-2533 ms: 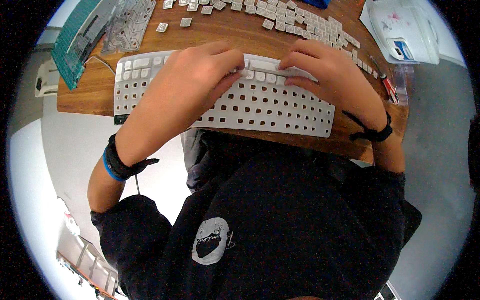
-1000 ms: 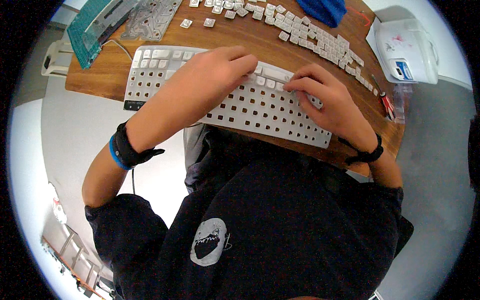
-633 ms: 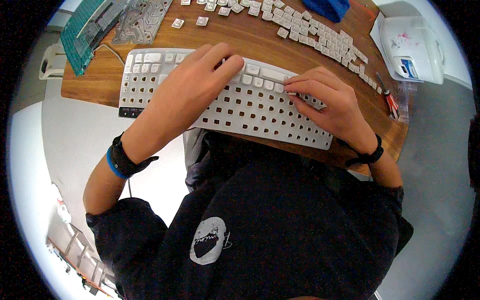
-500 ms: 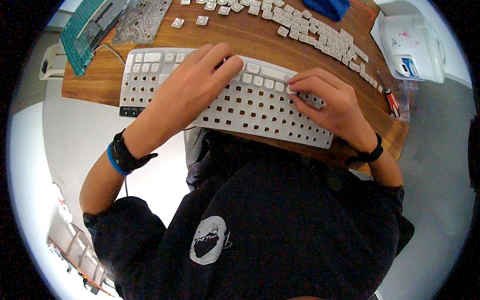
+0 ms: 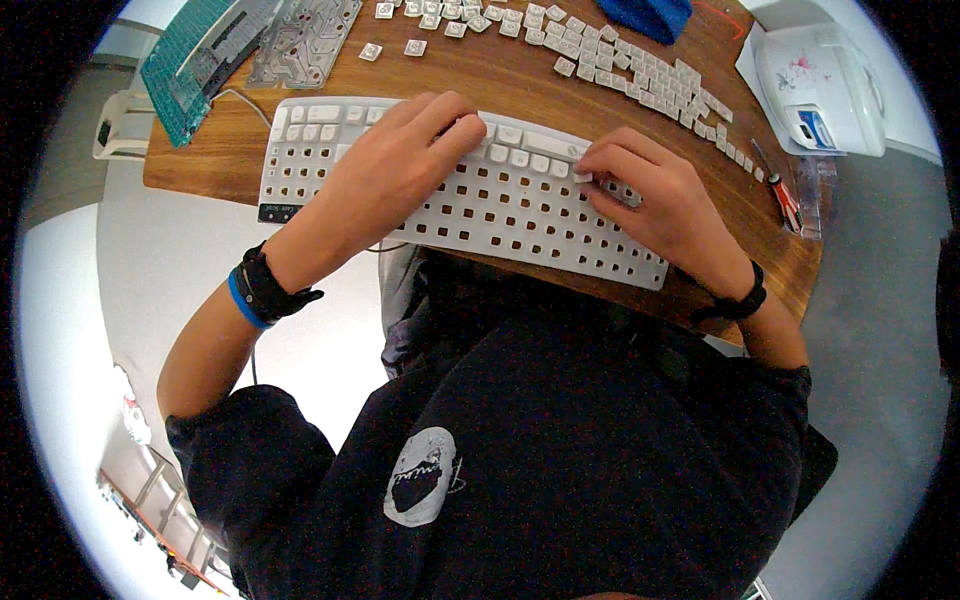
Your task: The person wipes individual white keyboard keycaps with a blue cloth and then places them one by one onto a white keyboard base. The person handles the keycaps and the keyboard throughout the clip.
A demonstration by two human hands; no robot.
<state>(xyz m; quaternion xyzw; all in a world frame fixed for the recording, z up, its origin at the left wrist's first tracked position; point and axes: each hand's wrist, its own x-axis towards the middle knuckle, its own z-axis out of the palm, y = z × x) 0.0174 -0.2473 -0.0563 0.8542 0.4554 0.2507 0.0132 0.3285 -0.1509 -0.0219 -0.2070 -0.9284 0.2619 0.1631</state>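
A white keyboard frame (image 5: 470, 225) lies at the table's near edge, its far rows fitted with white keycaps and its nearer rows showing square holes. Across its left-middle part rests my left hand (image 5: 400, 160), fingers curled over the far side and gripping the keyboard; the thumb is hidden. Between the thumb and fingers of my right hand (image 5: 665, 200) is a small white keycap (image 5: 583, 178), pinched at the fitted row's right end, just below a long key (image 5: 550, 145). My right fingers cover part of the frame there.
Many loose keycaps (image 5: 640, 75) spread over the wooden table (image 5: 480, 75) beyond the keyboard. At the far left lie a green board (image 5: 180, 60) and a grey printed sheet (image 5: 305, 45). A blue cloth (image 5: 650, 15), a white container (image 5: 830, 90) and a red-handled screwdriver (image 5: 786, 205) are toward the right.
The view has shifted slightly, so the keyboard's left end appears further right. Both hands keep nearly the same places on the keyboard, and my right fingers still pinch the keycap.
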